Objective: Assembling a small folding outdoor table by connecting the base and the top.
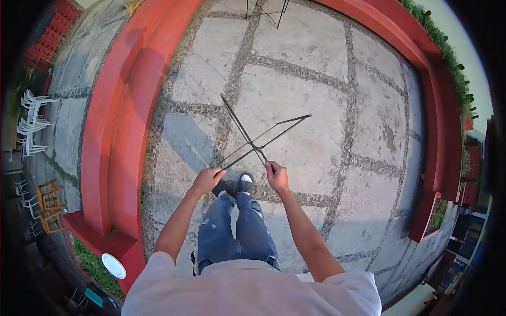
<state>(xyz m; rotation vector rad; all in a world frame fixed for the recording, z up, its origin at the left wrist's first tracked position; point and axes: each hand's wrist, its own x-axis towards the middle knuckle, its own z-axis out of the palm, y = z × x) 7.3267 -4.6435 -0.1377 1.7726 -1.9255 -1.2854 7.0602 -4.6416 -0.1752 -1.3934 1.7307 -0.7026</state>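
Observation:
In front of my legs I hold a dark, thin metal folding stand (254, 147), its bars crossing in an X near the middle. My left hand (207, 180) is closed round the near left end of the frame. The near right end is in the closed grip of my right hand (277, 176). The two far ends of the frame spread apart, away from me. My fingers partly hide the bar ends that they grip.
A similar dark metal stand (269, 11) is on the concrete paving at the far edge. Low red walls (122, 116) border the paving on both sides. At the left are white chairs (32, 124) and wooden chairs (50, 205); a white plate-like disc (114, 266) sits on the wall corner.

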